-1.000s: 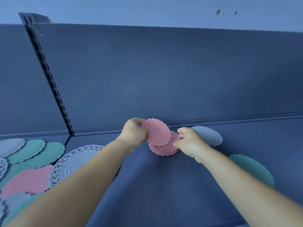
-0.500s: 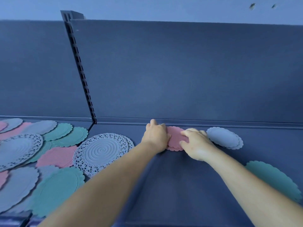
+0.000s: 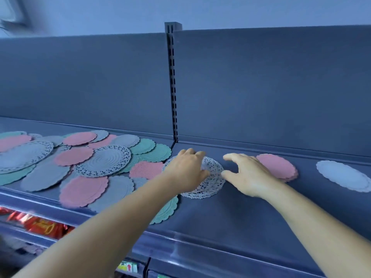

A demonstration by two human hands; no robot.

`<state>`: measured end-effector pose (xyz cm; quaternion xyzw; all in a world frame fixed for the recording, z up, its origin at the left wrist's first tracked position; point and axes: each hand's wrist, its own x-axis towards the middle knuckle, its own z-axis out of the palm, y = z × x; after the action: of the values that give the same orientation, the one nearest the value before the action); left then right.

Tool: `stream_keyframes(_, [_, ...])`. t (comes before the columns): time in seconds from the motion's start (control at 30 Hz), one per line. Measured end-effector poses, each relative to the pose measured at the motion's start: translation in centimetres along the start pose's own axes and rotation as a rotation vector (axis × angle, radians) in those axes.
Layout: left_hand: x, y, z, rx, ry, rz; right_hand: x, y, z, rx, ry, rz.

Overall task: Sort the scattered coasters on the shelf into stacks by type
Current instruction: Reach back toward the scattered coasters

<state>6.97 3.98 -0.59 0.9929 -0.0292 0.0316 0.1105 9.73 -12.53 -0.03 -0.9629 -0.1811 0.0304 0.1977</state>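
A small stack of pink scalloped coasters [image 3: 280,167] lies flat on the dark shelf [image 3: 241,213], just right of my right hand [image 3: 248,176]. That hand hovers with fingers and thumb spread, holding nothing. My left hand [image 3: 186,167] lies over a grey lace-edged coaster [image 3: 212,183], whose left part it hides; its fingers look relaxed. A pale grey scalloped stack [image 3: 341,175] sits further right. To the left spreads an overlapping pile of pink [image 3: 84,190], teal [image 3: 155,152], grey [image 3: 45,175] and lace-edged [image 3: 105,161] coasters.
The shelf's back panel [image 3: 261,87] rises behind everything, with a slotted upright post [image 3: 173,87] between two bays. The shelf has a raised front lip [image 3: 200,243]. Red packets [image 3: 44,226] show on a lower shelf at the left.
Both hands have let go of the pink stack and moved left toward the lace-edged coaster. The view has swung left, showing more of the scattered pile.
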Motion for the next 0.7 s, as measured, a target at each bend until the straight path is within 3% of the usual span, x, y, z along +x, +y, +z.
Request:
stream_keyframes(0.17, [-1.9,-5.5,-0.6,0.072,-0.098,-0.102,0.1,-3.9,2.6,0.018,-0.091,0.074])
stream_keyframes(0.3, [-1.7,-7.3,-0.2,0.085,-0.112,-0.074,0.1,-4.9,4.1,-0.019,-0.096,0.177])
stream_keyframes(0.7, [0.0,-7.5,-0.6,-0.324,0.015,-0.145,-0.2,-5.8,4.5,0.133,0.0,0.311])
